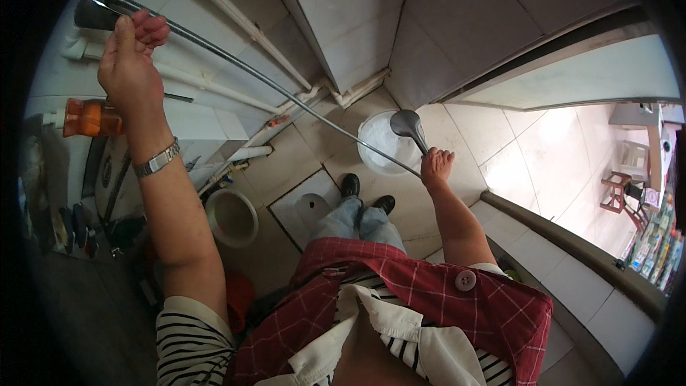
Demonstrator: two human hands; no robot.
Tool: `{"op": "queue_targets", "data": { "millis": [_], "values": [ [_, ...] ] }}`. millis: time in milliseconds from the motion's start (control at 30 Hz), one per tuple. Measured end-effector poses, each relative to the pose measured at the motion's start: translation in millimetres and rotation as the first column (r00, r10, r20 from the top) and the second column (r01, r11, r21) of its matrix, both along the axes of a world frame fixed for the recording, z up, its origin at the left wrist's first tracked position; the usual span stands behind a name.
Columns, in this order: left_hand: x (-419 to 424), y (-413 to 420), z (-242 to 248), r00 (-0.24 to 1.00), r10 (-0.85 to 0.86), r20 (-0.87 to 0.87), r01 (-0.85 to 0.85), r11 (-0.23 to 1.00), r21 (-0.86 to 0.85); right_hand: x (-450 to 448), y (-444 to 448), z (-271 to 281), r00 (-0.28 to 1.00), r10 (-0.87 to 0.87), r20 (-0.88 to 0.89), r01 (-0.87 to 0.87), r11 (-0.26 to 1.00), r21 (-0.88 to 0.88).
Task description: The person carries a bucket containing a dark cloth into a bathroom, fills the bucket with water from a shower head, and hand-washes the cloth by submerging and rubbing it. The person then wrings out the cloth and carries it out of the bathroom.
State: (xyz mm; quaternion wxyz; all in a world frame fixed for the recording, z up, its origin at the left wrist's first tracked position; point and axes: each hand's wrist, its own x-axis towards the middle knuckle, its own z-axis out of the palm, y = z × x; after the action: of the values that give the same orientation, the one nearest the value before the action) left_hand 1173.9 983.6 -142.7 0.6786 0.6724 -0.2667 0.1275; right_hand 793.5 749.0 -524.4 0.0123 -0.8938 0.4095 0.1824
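My left hand (134, 67), at the upper left, has its thumb and fingers at the end of a shiny metal lever (105, 7), which looks pinched between them. My right hand (437, 165) is closed around the handle of a grey handheld shower head (407, 124). A metal shower hose (278, 88) stretches almost straight from beside the lever down to my right hand. The shower head is above the rim of a white bucket (370, 163) on the floor, partly hiding it. White foam or foamy water (378, 142) shows inside the bucket. No water stream can be made out.
A squat toilet pan (308, 209) is set in the tiled floor by my feet. A pale round basin (232, 218) stands left of it. An orange pump bottle (91, 118) is beside my left wrist. Pipes (257, 32) run along the wall. A raised tiled ledge (557, 257) lies right.
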Motion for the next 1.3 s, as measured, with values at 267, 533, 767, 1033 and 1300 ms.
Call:
{"op": "queue_targets", "data": {
  "millis": [267, 533, 767, 1033, 1300],
  "values": [
    [-7, 12, -4, 0.985, 0.141, 0.100, -0.157, 0.973, 0.167, -15, 5, -34, 0.986, 0.096, 0.137, -0.103, 0.994, 0.048],
    [-2, -4, 8, 0.993, -0.097, -0.073, 0.099, 0.995, 0.024, -8, -1, 45, 0.783, 0.243, 0.573, -0.273, 0.961, -0.035],
    [-8, 0, 4, 0.980, -0.084, -0.179, 0.073, 0.995, -0.065, 43, 0, 158, 0.450, 0.309, 0.838, -0.429, 0.898, -0.101],
    [-46, 20, -14, 0.820, -0.213, -0.531, 0.346, 0.924, 0.164, 109, -5, 362, 0.001, 0.385, 0.923, -0.462, 0.818, -0.341],
    [-69, 37, -1, 0.786, -0.363, -0.501, 0.541, 0.796, 0.271, 148, -20, 580, 0.302, 0.573, 0.762, -0.283, 0.817, -0.502]
  ]
}}
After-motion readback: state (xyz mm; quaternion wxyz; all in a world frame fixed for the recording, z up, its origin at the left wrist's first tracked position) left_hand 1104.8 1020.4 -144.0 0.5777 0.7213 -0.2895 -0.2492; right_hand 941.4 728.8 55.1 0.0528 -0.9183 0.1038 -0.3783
